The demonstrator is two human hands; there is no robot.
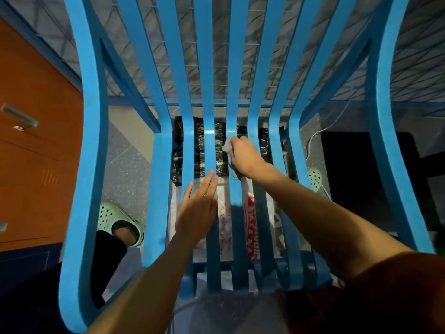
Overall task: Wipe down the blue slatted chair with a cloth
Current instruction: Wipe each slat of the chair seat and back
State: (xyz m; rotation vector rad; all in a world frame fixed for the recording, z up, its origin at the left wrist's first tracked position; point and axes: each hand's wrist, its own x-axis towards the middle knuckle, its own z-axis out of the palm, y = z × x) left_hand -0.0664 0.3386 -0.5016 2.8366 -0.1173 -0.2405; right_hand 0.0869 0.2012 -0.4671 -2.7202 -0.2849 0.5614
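The blue slatted chair (207, 92) is being seen from above, filling the view. A crumpled white cloth (227, 147) is being pinched in the right grip (243, 156), fingers curled round it, and pressed against a middle slat where the seat bends up into the back. The left grip (196, 210) is being laid flat on the seat slats nearby, fingers straight and slightly spread. A black bag (220, 145) and a red-printed white bag (250, 210) are being glimpsed on the floor beneath

My forearms (325, 218) are bare; I wear a rust-red short sleeve (397, 285), black trousers (106, 256) and mint-green perforated clogs (108, 215)
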